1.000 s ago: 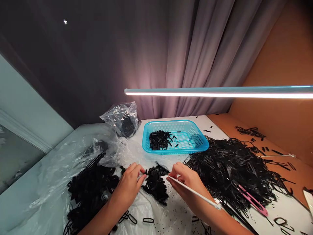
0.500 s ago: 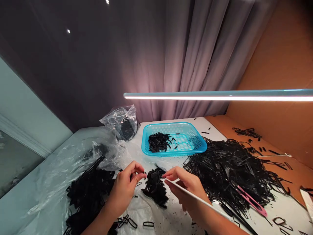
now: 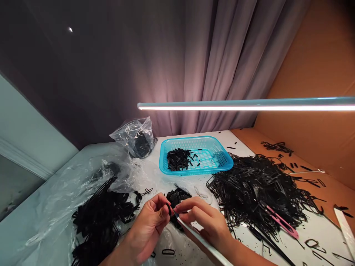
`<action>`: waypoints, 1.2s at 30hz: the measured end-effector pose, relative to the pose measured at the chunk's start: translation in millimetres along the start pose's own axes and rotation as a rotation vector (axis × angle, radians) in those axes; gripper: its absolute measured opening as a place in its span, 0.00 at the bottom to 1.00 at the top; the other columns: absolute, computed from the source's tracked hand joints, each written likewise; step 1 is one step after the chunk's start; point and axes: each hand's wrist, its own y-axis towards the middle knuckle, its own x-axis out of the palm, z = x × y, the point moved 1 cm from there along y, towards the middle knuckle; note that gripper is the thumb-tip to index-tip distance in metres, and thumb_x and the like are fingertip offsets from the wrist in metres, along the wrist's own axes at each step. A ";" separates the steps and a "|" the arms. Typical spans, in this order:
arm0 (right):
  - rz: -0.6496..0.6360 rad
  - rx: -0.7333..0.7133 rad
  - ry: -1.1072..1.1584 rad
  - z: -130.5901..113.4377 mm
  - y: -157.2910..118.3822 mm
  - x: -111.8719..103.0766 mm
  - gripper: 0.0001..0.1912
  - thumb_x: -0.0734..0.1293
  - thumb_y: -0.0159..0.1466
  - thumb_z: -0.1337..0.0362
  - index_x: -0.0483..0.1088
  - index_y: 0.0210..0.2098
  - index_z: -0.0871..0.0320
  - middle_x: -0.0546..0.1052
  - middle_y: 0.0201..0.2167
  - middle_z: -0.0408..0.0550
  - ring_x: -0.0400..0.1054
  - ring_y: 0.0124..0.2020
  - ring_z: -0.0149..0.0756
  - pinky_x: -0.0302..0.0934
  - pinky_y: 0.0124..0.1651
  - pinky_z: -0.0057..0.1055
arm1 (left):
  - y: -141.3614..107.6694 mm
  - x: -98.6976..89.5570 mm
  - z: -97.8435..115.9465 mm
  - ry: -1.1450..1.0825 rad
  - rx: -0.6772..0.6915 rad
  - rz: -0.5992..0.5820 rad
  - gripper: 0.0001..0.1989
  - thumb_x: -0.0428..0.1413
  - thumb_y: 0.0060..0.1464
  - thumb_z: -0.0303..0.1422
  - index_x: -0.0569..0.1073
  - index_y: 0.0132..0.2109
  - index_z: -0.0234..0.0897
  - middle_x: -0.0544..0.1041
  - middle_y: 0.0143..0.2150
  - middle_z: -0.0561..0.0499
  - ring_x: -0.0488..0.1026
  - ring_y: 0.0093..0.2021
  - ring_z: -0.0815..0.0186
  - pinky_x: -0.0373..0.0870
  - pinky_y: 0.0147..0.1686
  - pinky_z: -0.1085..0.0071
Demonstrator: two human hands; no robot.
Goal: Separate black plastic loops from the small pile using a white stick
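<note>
My left hand (image 3: pixel 152 223) pinches a small black oblong piece (image 3: pixel 169 210) between thumb and fingertips. My right hand (image 3: pixel 206 220) is closed around a long thin white stick (image 3: pixel 203 242), which slants from the fingertips down to the bottom edge. The stick's tip meets or nearly meets the black piece; I cannot tell which. Partly hidden behind my fingers lies a small heap of black pieces (image 3: pixel 179 195). A narrow black loop (image 3: pixel 168 252) rests below my hands.
Beyond my hands stands a blue basket (image 3: pixel 196 173) with black pieces in it. Black loops (image 3: pixel 257 188) are piled on the right, a pink-handled tool (image 3: pixel 283 221) on top. Left are a black heap (image 3: pixel 97 225) and clear plastic (image 3: pixel 55 207). A lamp tube (image 3: pixel 244 105) crosses above.
My hands have come together over the small heap. The left one now holds a black piece at the stick's tip. The camera view has shifted slightly.
</note>
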 end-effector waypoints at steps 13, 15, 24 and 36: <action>-0.015 -0.006 0.009 -1.9 -1.1 -1.7 0.03 0.63 0.66 0.70 0.69 0.36 0.60 0.76 0.39 0.50 0.70 0.37 0.32 0.65 0.38 0.27 | -0.6 5.0 -3.4 0.005 0.035 -0.092 0.11 0.63 0.49 0.32 0.67 0.30 0.36 0.66 0.29 0.55 0.63 0.30 0.73 0.60 0.32 0.78; -0.009 -0.007 0.002 -3.0 0.0 -2.4 0.03 0.63 0.66 0.69 0.69 0.36 0.60 0.76 0.38 0.49 0.70 0.37 0.31 0.65 0.37 0.26 | -0.4 5.5 -2.5 0.011 0.035 -0.091 0.11 0.63 0.49 0.33 0.67 0.30 0.36 0.66 0.29 0.54 0.63 0.30 0.73 0.60 0.31 0.77; -0.013 -0.048 -0.010 -0.2 -1.0 1.2 0.01 0.64 0.65 0.70 0.67 0.36 0.60 0.77 0.41 0.49 0.71 0.38 0.31 0.65 0.39 0.28 | -0.7 3.9 -2.7 0.027 0.046 -0.095 0.11 0.63 0.49 0.33 0.67 0.31 0.36 0.66 0.31 0.54 0.63 0.32 0.72 0.60 0.33 0.77; -0.011 -0.074 -0.178 -6.4 -4.8 9.0 0.08 0.58 0.67 0.75 0.66 0.43 0.64 0.75 0.45 0.57 0.69 0.42 0.37 0.62 0.42 0.35 | 0.4 10.2 -5.7 -0.029 0.125 -0.058 0.12 0.62 0.50 0.27 0.64 0.29 0.36 0.66 0.29 0.56 0.63 0.31 0.74 0.62 0.34 0.79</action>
